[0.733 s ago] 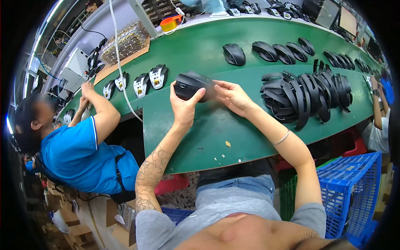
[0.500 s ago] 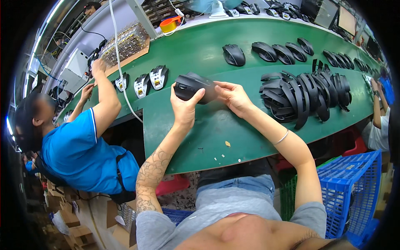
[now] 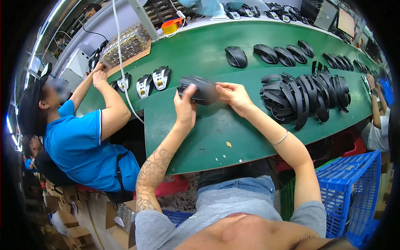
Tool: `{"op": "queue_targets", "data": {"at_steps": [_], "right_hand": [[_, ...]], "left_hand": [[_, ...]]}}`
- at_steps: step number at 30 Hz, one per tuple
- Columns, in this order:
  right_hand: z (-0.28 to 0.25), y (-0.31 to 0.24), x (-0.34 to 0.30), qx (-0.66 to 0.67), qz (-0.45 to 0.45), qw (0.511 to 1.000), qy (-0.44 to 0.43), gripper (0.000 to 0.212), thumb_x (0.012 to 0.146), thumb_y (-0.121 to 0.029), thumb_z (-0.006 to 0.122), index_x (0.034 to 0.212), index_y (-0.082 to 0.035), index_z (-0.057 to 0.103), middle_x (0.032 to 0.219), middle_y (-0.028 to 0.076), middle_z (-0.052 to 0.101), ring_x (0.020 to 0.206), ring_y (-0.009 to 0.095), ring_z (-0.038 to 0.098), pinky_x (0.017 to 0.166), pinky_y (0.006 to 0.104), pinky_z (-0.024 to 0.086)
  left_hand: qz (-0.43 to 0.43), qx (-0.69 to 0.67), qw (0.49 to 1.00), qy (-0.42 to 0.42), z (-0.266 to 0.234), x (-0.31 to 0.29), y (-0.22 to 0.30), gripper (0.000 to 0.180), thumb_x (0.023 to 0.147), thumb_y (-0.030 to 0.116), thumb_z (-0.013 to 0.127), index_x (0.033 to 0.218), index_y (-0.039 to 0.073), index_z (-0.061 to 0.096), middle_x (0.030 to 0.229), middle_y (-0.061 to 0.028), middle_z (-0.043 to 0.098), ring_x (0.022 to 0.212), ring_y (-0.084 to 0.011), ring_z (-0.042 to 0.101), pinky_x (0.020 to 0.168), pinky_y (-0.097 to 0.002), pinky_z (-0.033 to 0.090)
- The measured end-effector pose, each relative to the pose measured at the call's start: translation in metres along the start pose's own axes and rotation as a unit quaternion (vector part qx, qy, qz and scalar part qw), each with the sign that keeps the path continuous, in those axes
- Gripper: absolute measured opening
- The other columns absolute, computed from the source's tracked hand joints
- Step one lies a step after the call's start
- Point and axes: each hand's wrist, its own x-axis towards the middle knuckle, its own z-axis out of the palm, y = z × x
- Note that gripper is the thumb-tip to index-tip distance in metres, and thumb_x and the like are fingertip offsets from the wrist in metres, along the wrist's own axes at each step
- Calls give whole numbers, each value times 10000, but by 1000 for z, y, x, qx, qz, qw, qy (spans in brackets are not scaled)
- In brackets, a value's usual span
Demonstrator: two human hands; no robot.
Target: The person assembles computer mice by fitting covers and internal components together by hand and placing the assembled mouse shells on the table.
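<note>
A black computer mouse point(image 3: 199, 89) is held up over the green bench, between both my hands. My left hand point(image 3: 186, 107) is closed round its left end, the thumb lying over the top. At the other end my right hand point(image 3: 234, 96) pinches the mouse's right edge with thumb and fingertips; that end looks blurred. To the right of my right hand lies a heap of curved black plastic shells point(image 3: 291, 98). Left of the held mouse are white-and-black mice without top covers point(image 3: 161, 78). Behind it a closed black mouse point(image 3: 236, 56) rests on the bench.
More black mice point(image 3: 284, 55) stand in a row along the green bench point(image 3: 196, 146). A white cable point(image 3: 119, 54) hangs at the left, near a co-worker in a blue shirt point(image 3: 75, 137). A blue plastic crate point(image 3: 348, 191) stands low on the right. An orange tape roll point(image 3: 169, 27) lies at the back.
My left thumb has shifted up across the top of the mouse, which has turned slightly. My right hand keeps its pinch. The co-worker's arms have moved toward the tray of parts.
</note>
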Motion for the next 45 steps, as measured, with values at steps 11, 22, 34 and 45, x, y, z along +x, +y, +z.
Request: {"op": "queue_targets", "data": {"at_steps": [11,22,34,45], "right_hand": [[11,-14,-6,-46,114,981,-148,530,919,-447,435,1179,13,479,1044,164,605,907,306,639,752,332,532],[-14,-19,11,53,25,995,79,341,958,-264,425,1050,56,499,1061,195,586,968,297,607,804,358,511],[-5,-10,16,-241,-84,967,-12,768,744,-99,666,1409,-130,283,1502,143,-12,1363,282,169,1057,373,275],[-45,25,28,-499,-352,784,-115,668,735,-163,677,1343,-124,404,1425,189,274,1332,331,249,1036,455,314]], "left_hand": [[-121,-124,983,59,-25,22,-2,332,890,402,500,985,92,570,997,-32,621,903,-164,589,806,-318,471],[-30,75,996,-22,-16,11,5,648,923,544,282,1292,19,375,1324,-152,431,1187,-280,464,955,-393,371],[30,134,990,-22,-11,4,3,460,938,376,358,1204,28,496,1242,-107,522,1102,-235,537,887,-354,409],[455,428,746,-231,87,-35,-16,193,747,68,644,917,1,583,971,-155,597,926,-293,579,804,-353,459]]}}
